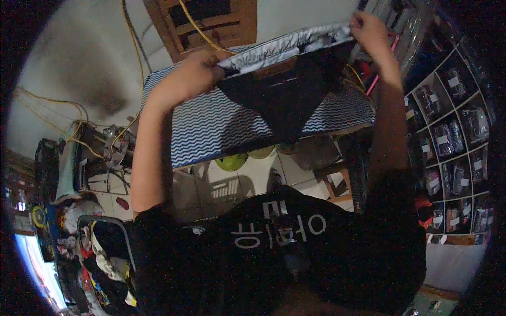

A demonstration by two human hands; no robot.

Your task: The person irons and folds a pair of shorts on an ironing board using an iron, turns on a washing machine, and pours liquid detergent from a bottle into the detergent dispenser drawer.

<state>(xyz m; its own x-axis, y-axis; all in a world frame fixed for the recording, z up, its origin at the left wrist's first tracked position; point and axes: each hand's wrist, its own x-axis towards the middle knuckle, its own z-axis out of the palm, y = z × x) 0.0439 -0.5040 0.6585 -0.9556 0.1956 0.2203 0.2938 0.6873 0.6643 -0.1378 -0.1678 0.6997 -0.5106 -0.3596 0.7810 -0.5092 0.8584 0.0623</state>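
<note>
Black fabric garment (287,96) with a white, dark-patterned waistband (279,50), upper centre of the frame, over the blue-and-white zigzag worktop (200,131); left hand (199,75) and right hand (370,34) each pinch a band end. Even, opposed tension keeps it flat.

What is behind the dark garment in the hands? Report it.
Zigzag-patterned cloth shows on both sides of the dark garment. Whatever lies directly behind its fabric is covered and cannot be seen.

left hand (197,76), right hand (368,32): pinching ends of white band (287,51) | black garment (289,100): over zigzag cloth (196,130)
</note>
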